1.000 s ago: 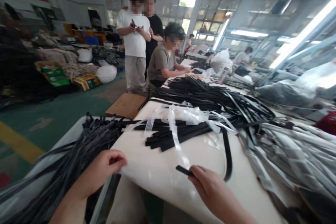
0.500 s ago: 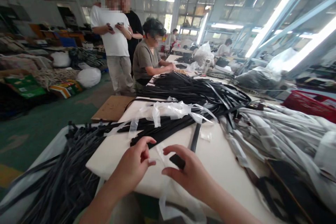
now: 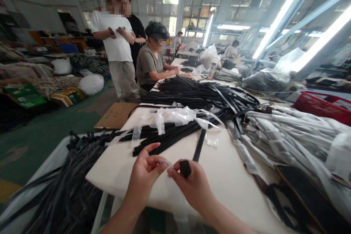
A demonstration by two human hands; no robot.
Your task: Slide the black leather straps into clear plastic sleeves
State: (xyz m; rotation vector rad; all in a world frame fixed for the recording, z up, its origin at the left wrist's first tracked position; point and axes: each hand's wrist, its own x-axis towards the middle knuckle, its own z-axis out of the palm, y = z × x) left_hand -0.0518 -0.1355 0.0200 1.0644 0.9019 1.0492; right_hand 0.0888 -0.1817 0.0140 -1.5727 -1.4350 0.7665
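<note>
Left hand pinching a clear plastic sleeve, right hand gripping a black strap just beside it

Workshop hall with green-painted floor, tall steel-framed windows and long fluorescent tube lights

The left hand and the right hand are bare, slim and smooth-skinned, with tapering fingers, the nails too small and blurred to make out clearly. The left forearm and the right forearm are bare as well, narrow at the wrist and widening toward the bottom edge of the view, where both are cut off, so the upper arms and any clothing there stay out of sight
</note>
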